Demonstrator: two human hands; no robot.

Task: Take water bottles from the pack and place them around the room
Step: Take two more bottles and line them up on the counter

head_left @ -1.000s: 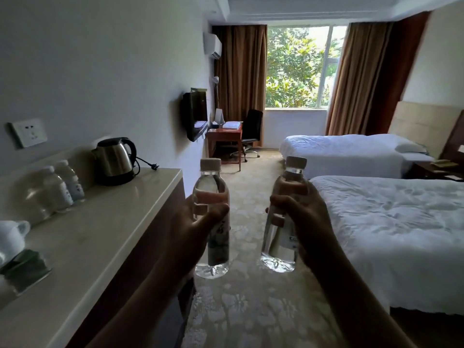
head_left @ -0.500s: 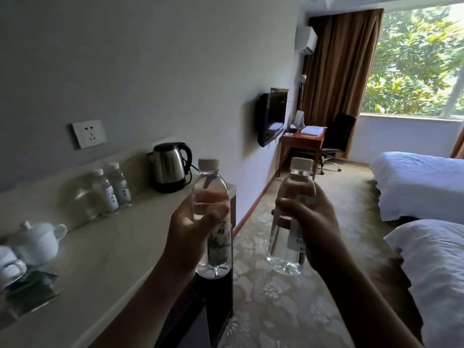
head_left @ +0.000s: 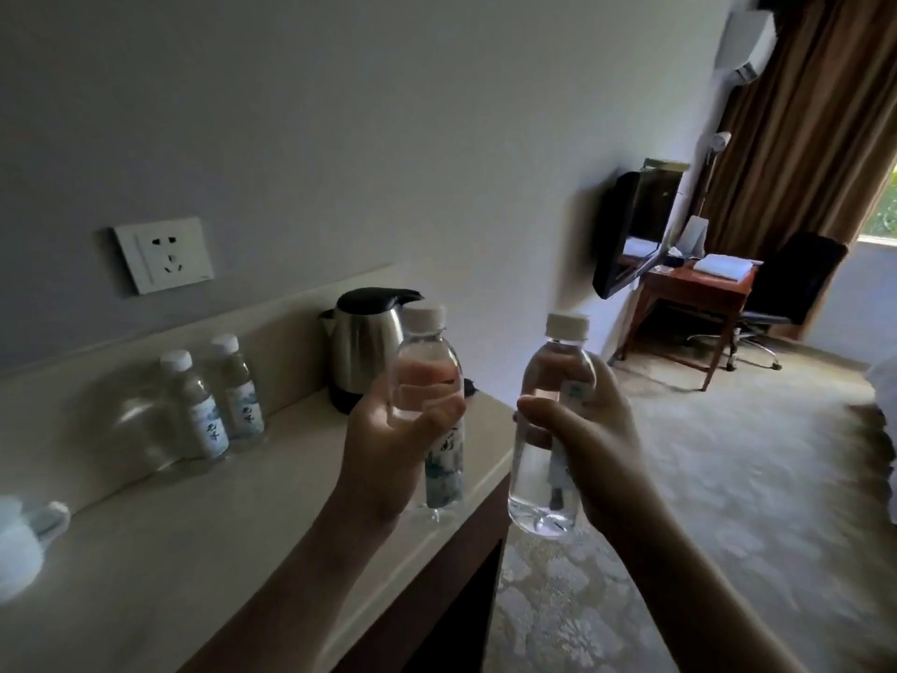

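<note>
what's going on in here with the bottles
A person is standing in a hotel room with a water bottle in each hand: the left hand grips one bottle upright over the counter, and the right hand grips another bottle upright over the carpet. Neither is set down yet. Two more bottles already stand on the counter by the wall, next to a kettle.

Two bottles [head_left: 221, 398] stand left of kettle [head_left: 361, 352].
</note>
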